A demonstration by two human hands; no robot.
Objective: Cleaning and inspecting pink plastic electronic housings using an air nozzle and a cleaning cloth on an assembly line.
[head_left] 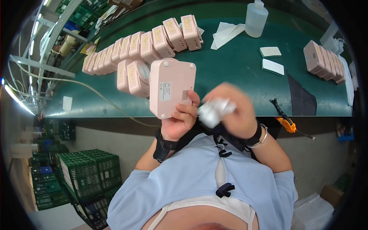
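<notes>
My left hand (181,120) grips a pink box-shaped device (174,74) by its lower edge, above the front of the green table. Its flat underside faces me, with round feet at the corners, a white label and a small slotted vent. Just right of it, my right hand (234,111) is closed around a crumpled white cloth or tissue (214,111); hand and cloth are smeared by motion. Left of the held device stand two more pink devices (138,78) with gold lettering. Behind them a long row of the same devices (163,42) runs across the table.
A clear bottle (256,21) stands at the back beside folded white paper (226,35). Two white pads (273,66) lie right of centre. More pink devices (324,61) line the right. An orange-handled tool (287,124) hangs at the front edge. Green crates (90,172) are stacked lower left.
</notes>
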